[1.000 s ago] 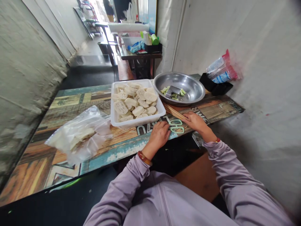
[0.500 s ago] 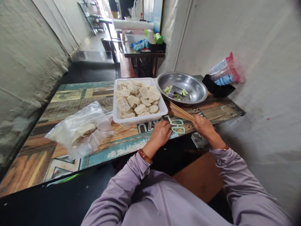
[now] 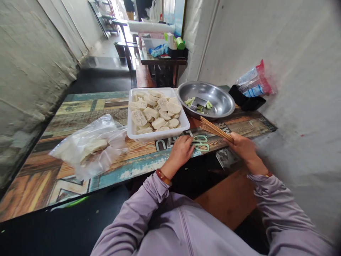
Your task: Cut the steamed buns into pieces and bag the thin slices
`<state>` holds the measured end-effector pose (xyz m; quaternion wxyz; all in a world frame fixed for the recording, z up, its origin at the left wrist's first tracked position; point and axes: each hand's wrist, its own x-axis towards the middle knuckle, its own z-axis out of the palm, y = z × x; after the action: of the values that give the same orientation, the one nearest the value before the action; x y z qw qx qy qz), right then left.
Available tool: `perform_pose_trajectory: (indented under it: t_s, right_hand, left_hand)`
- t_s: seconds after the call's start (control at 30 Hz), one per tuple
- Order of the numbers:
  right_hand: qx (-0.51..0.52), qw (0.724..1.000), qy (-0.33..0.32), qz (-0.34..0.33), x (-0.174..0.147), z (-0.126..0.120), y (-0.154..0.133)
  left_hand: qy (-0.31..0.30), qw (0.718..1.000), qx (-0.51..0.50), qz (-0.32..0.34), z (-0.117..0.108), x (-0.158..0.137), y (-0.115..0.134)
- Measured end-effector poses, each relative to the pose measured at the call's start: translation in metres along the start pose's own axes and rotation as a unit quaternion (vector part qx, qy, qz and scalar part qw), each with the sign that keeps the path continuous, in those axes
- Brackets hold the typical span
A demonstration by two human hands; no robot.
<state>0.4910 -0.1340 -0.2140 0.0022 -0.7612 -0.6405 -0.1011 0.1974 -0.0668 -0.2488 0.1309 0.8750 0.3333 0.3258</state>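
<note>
My right hand (image 3: 243,147) is closed around a bundle of thin wooden skewers (image 3: 214,129), held above the table's front edge with the far ends fanning toward the steel basin. At the front edge my left hand (image 3: 182,151) lies over the blade end of scissors with pale green handles (image 3: 201,143), its fingers curled down and partly hidden. Just beyond that hand stands a white plastic tub (image 3: 158,137) heaped with pale, oval slices (image 3: 159,123) that have a porous cut face. To the left, a clear plastic bag (image 3: 92,149) holds more pale pieces.
Behind the skewers sits a steel basin (image 3: 223,105) holding green scraps and a wide metal blade (image 3: 200,101). A black holder (image 3: 247,99) with plastic packets stands against the right wall. The patterned wooden table (image 3: 112,110) ends close to my body. Another table (image 3: 151,62) stands farther back.
My right hand has moved to the right with the skewers, away from the scissors. My left hand and the scissors stay nearly where they were.
</note>
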Motion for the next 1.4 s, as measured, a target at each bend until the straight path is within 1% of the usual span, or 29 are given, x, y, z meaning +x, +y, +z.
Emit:
perform_pose_trajectory:
  t_s: [0.07, 0.13, 0.2, 0.23, 0.27, 0.33, 0.4, 0.43, 0.47, 0.5, 0.57, 0.67, 0.73, 0.77, 0.83, 0.9, 0.97, 1.07, 1.17, 1.27, 1.33, 1.4]
  right_hand:
    - [-0.018, 1.000, 0.013, -0.020, -0.006, -0.011, 0.000]
    - [-0.031, 0.998, 0.007, -0.063, -0.010, -0.023, -0.004]
    - [-0.043, 0.993, 0.001, -0.113, -0.013, -0.035, -0.011]
    - [-0.045, 0.989, 0.002, -0.141, -0.014, -0.040, -0.016]
    - [-0.045, 0.985, 0.005, -0.167, -0.015, -0.045, -0.020]
    - [-0.042, 0.978, 0.017, -0.203, -0.015, -0.055, -0.028]
    - [-0.045, 0.972, 0.021, -0.228, -0.014, -0.063, -0.036]
    - [-0.047, 0.970, 0.017, -0.239, -0.014, -0.067, -0.039]
    - [-0.048, 0.967, 0.011, -0.249, -0.013, -0.071, -0.042]
    - [-0.048, 0.965, 0.004, -0.257, -0.012, -0.074, -0.044]
    - [-0.042, 0.961, -0.003, -0.274, -0.010, -0.081, -0.050]
    - [-0.027, 0.951, 0.001, -0.309, -0.007, -0.089, -0.057]
    - [-0.024, 0.946, 0.003, -0.324, -0.004, -0.091, -0.061]
    - [-0.025, 0.944, 0.000, -0.329, -0.003, -0.092, -0.063]
    - [-0.031, 0.942, -0.012, -0.335, -0.001, -0.091, -0.067]
    - [-0.042, 0.941, -0.031, -0.334, 0.001, -0.088, -0.072]
    - [-0.049, 0.942, -0.043, -0.329, 0.003, -0.087, -0.078]
    - [-0.035, 0.940, -0.036, -0.338, 0.001, -0.085, -0.096]
    - [-0.009, 0.927, -0.029, -0.375, -0.006, -0.082, -0.123]
    - [0.003, 0.925, -0.030, -0.379, -0.013, -0.079, -0.143]
    - [0.012, 0.919, -0.013, -0.393, -0.014, -0.081, -0.143]
    - [0.019, 0.907, 0.016, -0.421, -0.012, -0.088, -0.131]
  left_hand:
    - [0.065, 0.998, -0.004, 0.017, -0.007, -0.001, 0.006]
    - [0.126, 0.992, -0.006, 0.027, -0.019, -0.001, 0.014]
    - [0.158, 0.987, -0.008, 0.017, -0.034, 0.002, 0.022]
    - [0.151, 0.989, -0.005, 0.008, -0.043, 0.004, 0.026]
    - [0.117, 0.993, 0.000, 0.014, -0.050, 0.007, 0.029]
    - [0.001, 0.998, 0.020, 0.053, -0.063, 0.010, 0.032]
    - [-0.119, 0.989, 0.046, 0.080, -0.072, 0.011, 0.032]
    - [-0.162, 0.981, 0.060, 0.083, -0.076, 0.010, 0.032]
    - [-0.192, 0.976, 0.072, 0.077, -0.079, 0.009, 0.031]
    - [-0.206, 0.972, 0.083, 0.069, -0.082, 0.007, 0.031]
    - [-0.222, 0.970, 0.085, 0.058, -0.087, 0.005, 0.031]
    - [-0.277, 0.959, 0.046, 0.033, -0.089, 0.005, 0.029]
    - [-0.311, 0.950, 0.003, 0.010, -0.085, 0.003, 0.027]
    - [-0.317, 0.948, -0.029, 0.002, -0.082, 0.002, 0.025]
    - [-0.313, 0.944, -0.104, -0.012, -0.074, -0.003, 0.023]
    - [-0.301, 0.941, -0.153, -0.034, -0.066, -0.008, 0.022]
    - [-0.283, 0.943, -0.163, -0.063, -0.059, -0.011, 0.024]
    - [-0.259, 0.947, -0.169, -0.091, -0.050, -0.013, 0.028]
    - [-0.233, 0.948, -0.191, -0.105, -0.041, -0.012, 0.030]
    - [-0.213, 0.948, -0.211, -0.109, -0.036, -0.015, 0.029]
    - [-0.210, 0.947, -0.218, -0.104, -0.035, -0.018, 0.027]
    - [-0.208, 0.949, -0.215, -0.103, -0.037, -0.020, 0.024]
